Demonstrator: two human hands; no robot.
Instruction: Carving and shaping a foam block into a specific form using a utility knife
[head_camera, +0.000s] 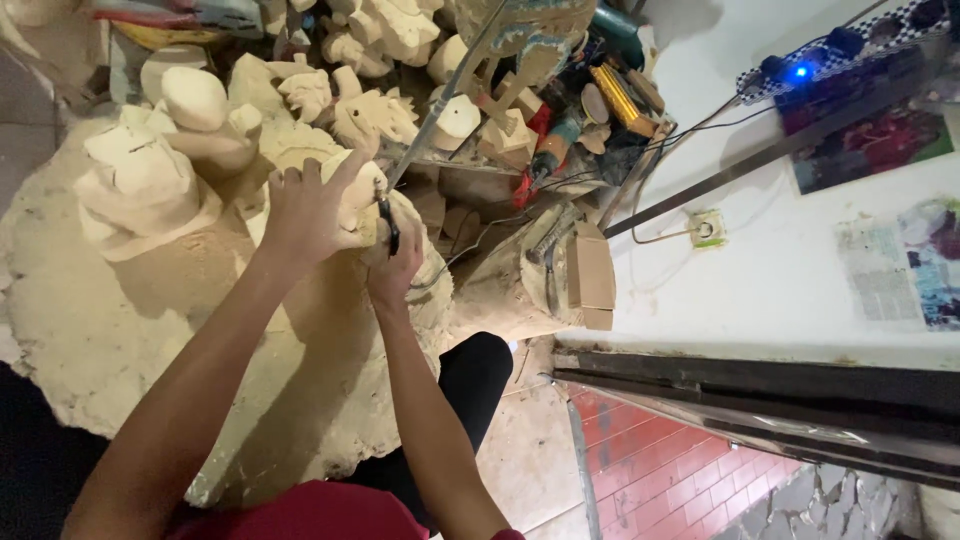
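the left hand (305, 205) lies spread over a pale wood carving (350, 195), fingers splayed and pressed on its top, clamping it down. the right hand (395, 255) sits just beside it, below and to the right, closed in a fist round a dark tool handle (390, 225); what kind of blade it carries cannot be told. the two hands are close together, nearly touching, both on the same carving, which rests at the middle of the view on a mound of sawdust (120, 320) that spreads wide to the left and down past the forearms. a dark knee (480, 370) shows under the right arm, and a red shirt (310, 515) at the bottom edge. more pale carvings lie about: a large blocky one (135, 185) well to the left, rounded ones (195, 100) behind it, and a heap of small figures (385, 30) at the top. a long metal bar (445, 100) slants down toward the hands. to the right of the heap lie power tools (550, 150) in red and yellow, with cables trailing. a small cardboard box (590, 275) stands near a white wall (780, 260) with a socket (706, 228). red tiles (680, 470) show at the lower right.
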